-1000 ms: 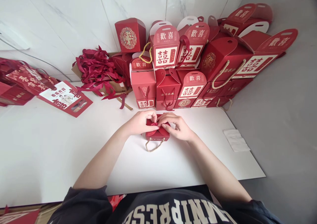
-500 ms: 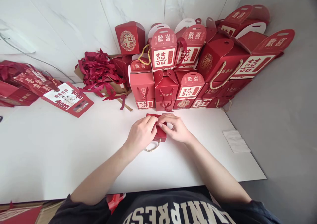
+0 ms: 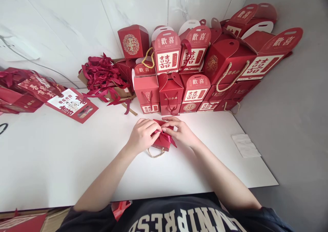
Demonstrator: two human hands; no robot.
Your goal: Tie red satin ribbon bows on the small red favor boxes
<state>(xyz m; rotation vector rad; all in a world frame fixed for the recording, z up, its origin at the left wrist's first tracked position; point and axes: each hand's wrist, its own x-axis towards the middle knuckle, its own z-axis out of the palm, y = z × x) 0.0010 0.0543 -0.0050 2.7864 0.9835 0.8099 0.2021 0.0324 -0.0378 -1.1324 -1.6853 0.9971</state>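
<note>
A small red gift box (image 3: 161, 145) stands on the white table in front of me, its twisted cream rope handle (image 3: 155, 155) hanging toward me. On top of it lies a dark red ribbon (image 3: 166, 138) in a bow shape, one tail spreading to the right. My left hand (image 3: 143, 133) is closed, pinching the ribbon near its middle. From the other side, the thumb and fingers of my right hand (image 3: 180, 131) close on the ribbon at the same spot. The fingers partly hide the knot and the box top.
Red gift boxes (image 3: 192, 92) are stacked along the back wall. Left of them a carton holds a heap of ribbons (image 3: 102, 74). A flat printed red box (image 3: 73, 104) and red bags (image 3: 20, 92) lie farther left. A folded white tissue (image 3: 245, 145) lies at the right.
The ribbon bow, mostly hidden by my fingers before, now shows, with a tail at the right. Both hands have shifted slightly apart. The view has tilted a little.
</note>
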